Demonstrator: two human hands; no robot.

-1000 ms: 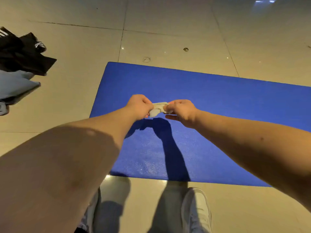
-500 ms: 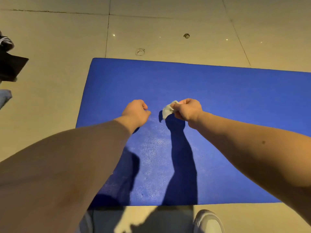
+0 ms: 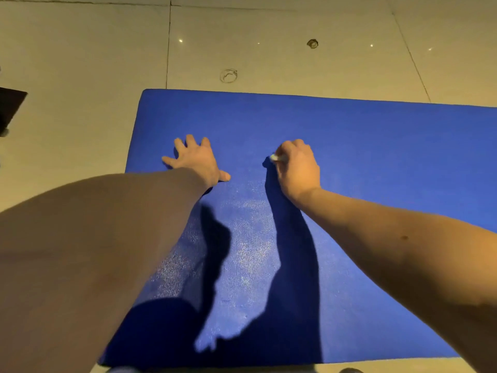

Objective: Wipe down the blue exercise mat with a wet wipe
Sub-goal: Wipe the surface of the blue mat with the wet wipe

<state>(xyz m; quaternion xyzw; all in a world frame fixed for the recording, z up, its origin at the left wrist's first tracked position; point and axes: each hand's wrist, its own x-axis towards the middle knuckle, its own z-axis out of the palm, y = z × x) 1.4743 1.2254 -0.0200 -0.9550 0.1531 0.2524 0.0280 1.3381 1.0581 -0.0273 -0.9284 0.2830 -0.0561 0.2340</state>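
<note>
Job looks just begun: blue mat (image 3: pixel 349 157) flat on tile floor (image 3: pixel 80 49); left hand (image 3: pixel 196 160) flat on mat, fingers spread wide; right hand (image 3: pixel 295 165) curled round wet wipe (image 3: pixel 275 157), pressing it on mat. Nearer, shiny patch (image 3: pixel 250 238) maybe wet, hard to tell. Most of mat left. No words or brands seen.

Beige floor tiles (image 3: pixel 80 49) fill the top of the frame, with thin seams crossing them. A ring mark (image 3: pixel 228 75) sits upper centre, a small round spot (image 3: pixel 312 43) further right, and a dark object (image 3: pixel 10 106) lies at the left edge.
</note>
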